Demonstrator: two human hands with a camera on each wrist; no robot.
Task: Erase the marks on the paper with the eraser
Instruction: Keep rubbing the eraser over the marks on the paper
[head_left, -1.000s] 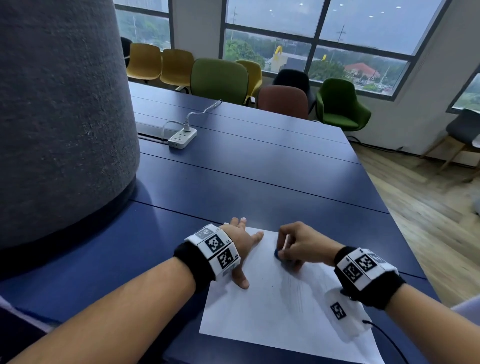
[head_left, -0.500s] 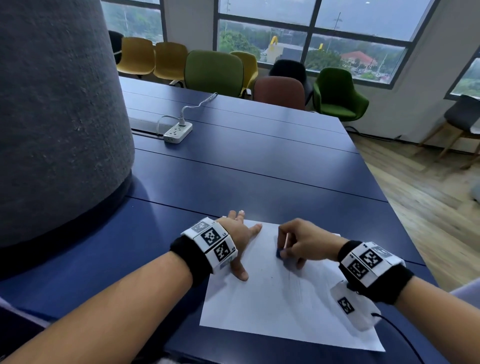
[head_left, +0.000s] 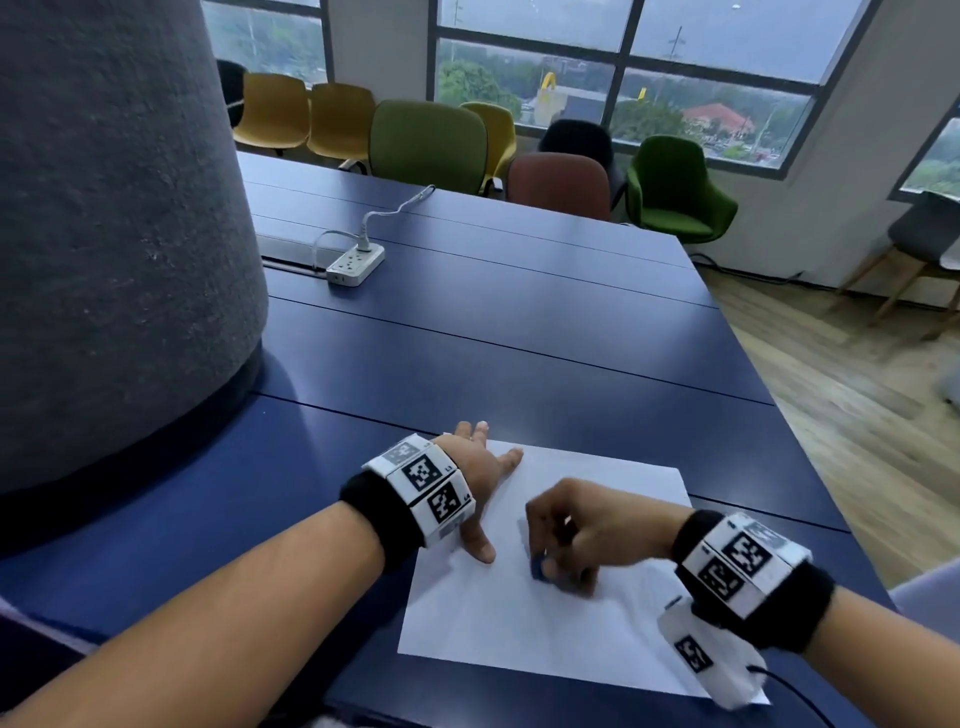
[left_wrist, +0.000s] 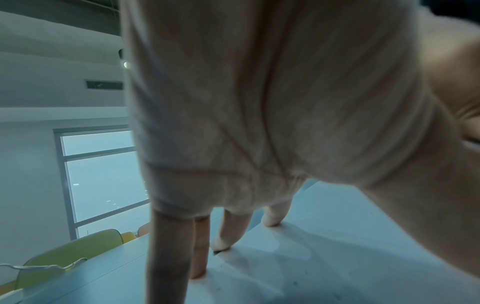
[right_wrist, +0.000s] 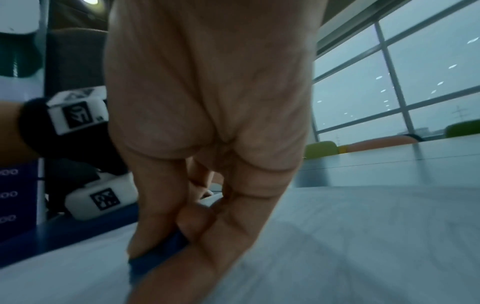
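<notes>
Both hands on paper (head_left: 545, 623): left hand (head_left: 475, 475) lying flat, pinning left edge; right hand (head_left: 576, 535) pinching eraser (head_left: 540, 567) against mid-sheet, doing rubbing.

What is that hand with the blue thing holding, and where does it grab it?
The right hand pinches a small blue eraser by its upper part, pressing its lower end on the paper.

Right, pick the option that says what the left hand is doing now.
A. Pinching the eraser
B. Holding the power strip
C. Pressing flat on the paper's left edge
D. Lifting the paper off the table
C: the left hand lies flat with fingers spread on the left edge of the paper, while the right hand pinches the blue eraser.
</notes>
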